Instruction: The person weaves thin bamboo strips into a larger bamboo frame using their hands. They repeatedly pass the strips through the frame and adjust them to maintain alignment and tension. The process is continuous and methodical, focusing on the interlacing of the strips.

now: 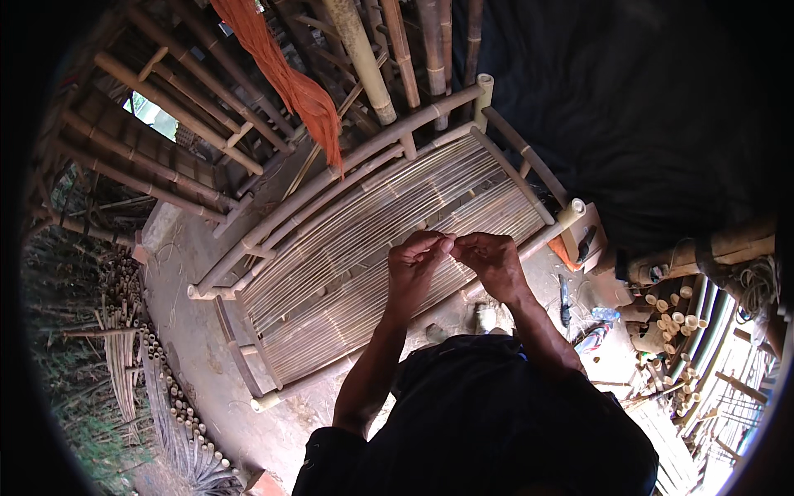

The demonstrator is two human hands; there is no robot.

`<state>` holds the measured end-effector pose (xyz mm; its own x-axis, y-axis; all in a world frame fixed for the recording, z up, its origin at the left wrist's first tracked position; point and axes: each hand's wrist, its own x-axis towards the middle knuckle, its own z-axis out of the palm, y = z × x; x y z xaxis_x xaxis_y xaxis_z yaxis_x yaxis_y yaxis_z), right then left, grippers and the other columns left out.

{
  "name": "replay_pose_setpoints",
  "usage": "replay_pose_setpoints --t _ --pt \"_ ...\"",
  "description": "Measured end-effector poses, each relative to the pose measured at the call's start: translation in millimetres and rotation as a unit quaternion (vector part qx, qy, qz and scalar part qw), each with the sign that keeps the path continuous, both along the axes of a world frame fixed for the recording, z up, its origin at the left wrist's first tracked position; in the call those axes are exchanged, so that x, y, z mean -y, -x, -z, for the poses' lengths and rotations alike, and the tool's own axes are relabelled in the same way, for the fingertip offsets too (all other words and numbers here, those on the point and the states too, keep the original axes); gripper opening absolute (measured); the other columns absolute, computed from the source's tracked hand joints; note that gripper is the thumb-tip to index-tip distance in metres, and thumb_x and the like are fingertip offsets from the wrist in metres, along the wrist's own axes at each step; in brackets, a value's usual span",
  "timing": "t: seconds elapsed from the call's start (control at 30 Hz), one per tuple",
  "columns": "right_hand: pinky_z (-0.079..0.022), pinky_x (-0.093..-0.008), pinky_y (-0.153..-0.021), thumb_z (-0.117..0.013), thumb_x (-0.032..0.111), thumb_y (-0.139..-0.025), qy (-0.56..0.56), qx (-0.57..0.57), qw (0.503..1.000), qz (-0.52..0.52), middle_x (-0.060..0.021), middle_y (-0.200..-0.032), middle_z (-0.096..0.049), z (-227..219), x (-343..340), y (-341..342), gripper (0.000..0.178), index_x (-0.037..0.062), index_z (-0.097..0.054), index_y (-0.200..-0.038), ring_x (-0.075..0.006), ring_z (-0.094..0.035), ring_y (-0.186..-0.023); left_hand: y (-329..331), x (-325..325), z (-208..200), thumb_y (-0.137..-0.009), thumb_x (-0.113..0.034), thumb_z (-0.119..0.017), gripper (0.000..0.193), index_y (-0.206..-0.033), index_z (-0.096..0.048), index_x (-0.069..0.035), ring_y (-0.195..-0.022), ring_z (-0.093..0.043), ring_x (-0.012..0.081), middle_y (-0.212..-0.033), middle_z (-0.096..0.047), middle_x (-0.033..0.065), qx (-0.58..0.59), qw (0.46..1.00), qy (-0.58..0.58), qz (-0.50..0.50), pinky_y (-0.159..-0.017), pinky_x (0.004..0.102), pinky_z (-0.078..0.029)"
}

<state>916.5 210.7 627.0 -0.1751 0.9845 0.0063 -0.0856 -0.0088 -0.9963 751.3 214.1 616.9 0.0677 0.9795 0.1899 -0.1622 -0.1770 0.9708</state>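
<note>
My left hand (412, 263) and my right hand (494, 261) meet fingertip to fingertip in front of me, both pinched closed. Whatever lies between the fingers is too small to make out. Beneath them stands a bamboo bench (318, 326) with a seat of thin, closely set slats. Its long back rail (318, 192) runs along the far side, and a thick round front rail passes below my hands. Neither hand appears to touch the bench.
Orange strands (285, 74) hang over the back rail, before leaning bamboo poles (364, 62). A dark slender tool (565, 299) and a plastic bottle (606, 314) lie on the floor at right, near cut bamboo pieces (678, 318). Dark cloth (628, 107) hangs at far right.
</note>
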Motion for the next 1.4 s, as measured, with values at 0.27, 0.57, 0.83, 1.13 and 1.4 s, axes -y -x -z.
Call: replay_pose_setpoints --t 0.27,0.57,0.83,1.13,1.4 --pt "-0.055 -0.0311 -0.079 -0.06 0.008 -0.094 0.062 0.028 0.996 -0.059 -0.0152 -0.091 -0.07 -11 2 -5 0.018 -0.0094 -0.063 -0.097 -0.0188 -0.07 -0.084 0 4 -5 -0.094 -0.01 -0.065 0.018 -0.103 -0.072 0.004 -0.081 -0.064 0.009 -0.09 -0.072 0.0067 0.035 0.996 0.086 0.016 -0.075 0.0247 -0.053" --pt "-0.057 -0.0308 -0.074 -0.062 0.009 -0.094 0.104 0.026 0.991 -0.077 -0.0164 -0.088 -0.07 11 -15 -27 0.02 -0.0097 -0.063 -0.097 -0.0204 -0.071 -0.081 -20 -15 23 -0.095 -0.01 -0.064 0.019 -0.105 -0.071 0.004 -0.086 -0.068 0.0136 -0.095 -0.073 0.0115 0.061 0.989 0.136 -0.013 -0.082 0.0282 -0.055" --pt "-0.053 -0.0287 -0.065 -0.072 0.008 -0.086 0.094 0.03 0.995 0.009 -0.0099 -0.088 -0.071 62 -75 -68 0.017 -0.0015 -0.069 -0.099 -0.0145 -0.067 -0.074 -71 -79 67 -0.095 -0.024 -0.065 0.028 -0.106 -0.07 0.002 -0.091 -0.067 0.0168 -0.098 -0.072 0.0102 -0.027 0.975 0.213 -0.051 -0.087 0.0325 -0.052" --pt "-0.05 -0.029 -0.062 -0.071 0.006 -0.085 0.106 0.116 0.967 0.201 -0.008 -0.079 -0.068 219 -191 -216 0.006 0.0031 -0.069 -0.089 -0.0126 -0.062 -0.07 -193 -242 269 -0.089 -0.028 -0.071 0.037 -0.116 -0.064 -0.003 -0.094 -0.068 0.0194 -0.108 -0.07 0.0106 -0.242 0.93 0.277 -0.002 -0.088 0.0369 -0.051" --pt "-0.046 -0.0268 -0.064 -0.066 0.012 -0.09 0.223 0.203 0.935 0.186 -0.0051 -0.077 -0.065 323 -220 -356 0.012 0.0 -0.067 -0.089 -0.008 -0.055 -0.07 -232 -370 450 -0.078 -0.013 -0.076 0.041 -0.116 -0.062 -0.015 -0.105 -0.06 0.0309 -0.113 -0.061 0.0083 -0.658 0.734 0.074 0.151 -0.087 0.0429 -0.051"
